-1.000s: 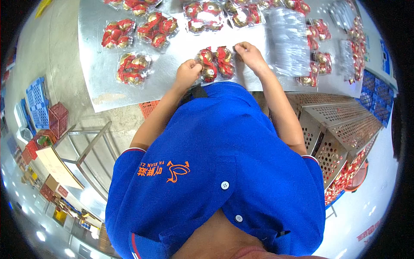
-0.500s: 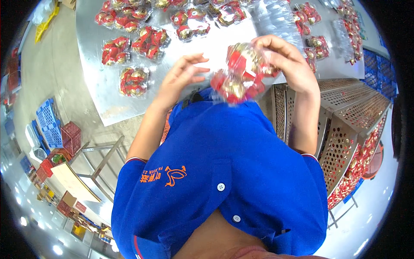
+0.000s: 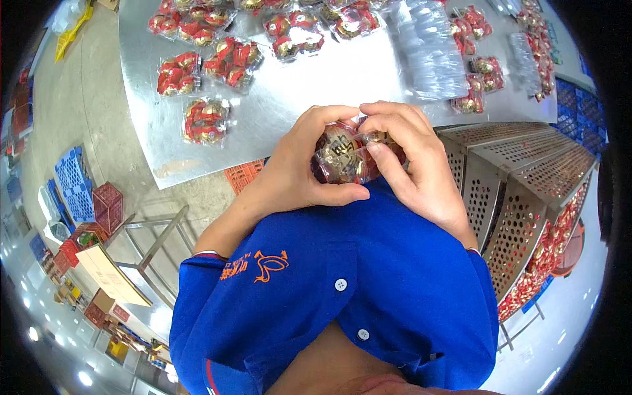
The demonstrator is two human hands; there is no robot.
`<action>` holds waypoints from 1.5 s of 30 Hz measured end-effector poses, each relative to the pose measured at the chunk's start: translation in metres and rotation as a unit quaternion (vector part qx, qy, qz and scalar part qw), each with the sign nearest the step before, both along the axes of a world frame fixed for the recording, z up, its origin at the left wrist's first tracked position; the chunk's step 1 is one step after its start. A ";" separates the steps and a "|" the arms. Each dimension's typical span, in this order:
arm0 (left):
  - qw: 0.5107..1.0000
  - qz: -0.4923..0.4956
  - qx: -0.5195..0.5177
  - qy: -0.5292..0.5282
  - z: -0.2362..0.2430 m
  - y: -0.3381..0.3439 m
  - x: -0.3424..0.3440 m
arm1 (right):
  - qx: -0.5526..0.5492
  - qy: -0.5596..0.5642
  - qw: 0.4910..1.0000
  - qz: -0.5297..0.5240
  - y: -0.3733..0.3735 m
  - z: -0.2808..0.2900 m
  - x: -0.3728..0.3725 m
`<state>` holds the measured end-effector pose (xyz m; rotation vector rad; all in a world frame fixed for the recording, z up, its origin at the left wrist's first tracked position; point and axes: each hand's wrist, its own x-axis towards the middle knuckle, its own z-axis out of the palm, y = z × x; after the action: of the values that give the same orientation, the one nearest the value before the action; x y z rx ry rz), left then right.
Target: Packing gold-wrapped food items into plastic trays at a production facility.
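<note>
Between both hands, close to my body at the table's near edge, is a clear plastic clamshell pack [image 3: 342, 156] of round red-and-gold wrapped pieces. My left hand [image 3: 304, 158] wraps its left side, thumb along the near side. From the right, my right hand [image 3: 411, 148] grips the pack, its fingers bent over the top and its thumb on the near face. The fingers cover much of the pack, so I cannot tell whether its lid is fully closed.
Similar filled packs [image 3: 205, 122] lie across the steel table [image 3: 263, 99], mostly at its left and far side. A stack of clear empty trays [image 3: 431, 59] lies right of centre. At right, a perforated metal bin [image 3: 517, 217] holds many loose red-gold pieces [image 3: 536, 276].
My left hand, open and apart before, has closed on the pack. The pack has come nearer and is turned, its gold face now upward. My right hand has moved down with it.
</note>
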<state>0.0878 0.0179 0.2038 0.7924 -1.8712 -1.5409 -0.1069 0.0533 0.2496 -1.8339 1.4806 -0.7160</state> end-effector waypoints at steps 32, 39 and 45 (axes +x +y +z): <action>0.868 0.467 0.057 -0.160 -0.211 -0.221 0.148 | 0.047 0.052 0.965 -0.253 0.065 -0.032 -0.011; 0.755 0.594 0.059 -0.271 -0.124 -0.175 0.092 | -0.122 0.160 0.910 -0.363 0.126 0.021 -0.080; 0.814 0.518 -0.240 -0.106 -0.084 -0.134 0.048 | -0.264 0.329 0.749 -0.511 0.235 0.109 -0.150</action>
<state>0.1358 -0.1157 0.1199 1.4233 -1.3989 -0.2843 -0.2570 0.2887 0.3584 -1.5760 3.1236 -1.1180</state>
